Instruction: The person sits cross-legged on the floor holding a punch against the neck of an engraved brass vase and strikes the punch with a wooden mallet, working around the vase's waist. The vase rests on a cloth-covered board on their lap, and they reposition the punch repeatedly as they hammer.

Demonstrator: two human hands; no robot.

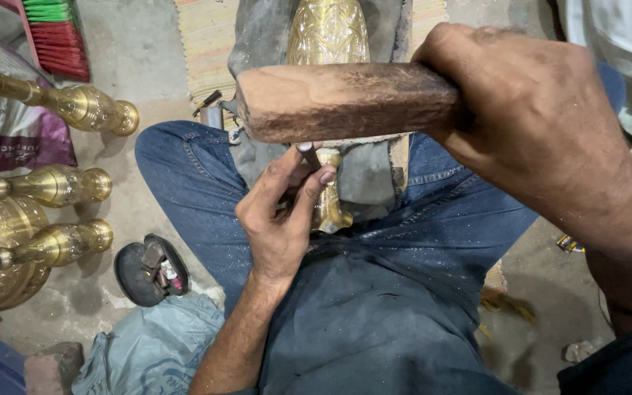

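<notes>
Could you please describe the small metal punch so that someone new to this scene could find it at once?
Start at the brass vase lying along the lap. The left hand pinches the punch upright against its narrow neck, below the wooden block. It alone is a thin, dark, dull rod.

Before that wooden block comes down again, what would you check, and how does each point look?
1. Right hand grips the wooden block firmly: ok.
2. Left hand pinches the punch near its top: ok.
3. Block sits over the punch head: ok.
4. Punch tip on the brass vase: cannot tell, fingers hide it.
5. Vase rests steady across the lap: ok.
</notes>
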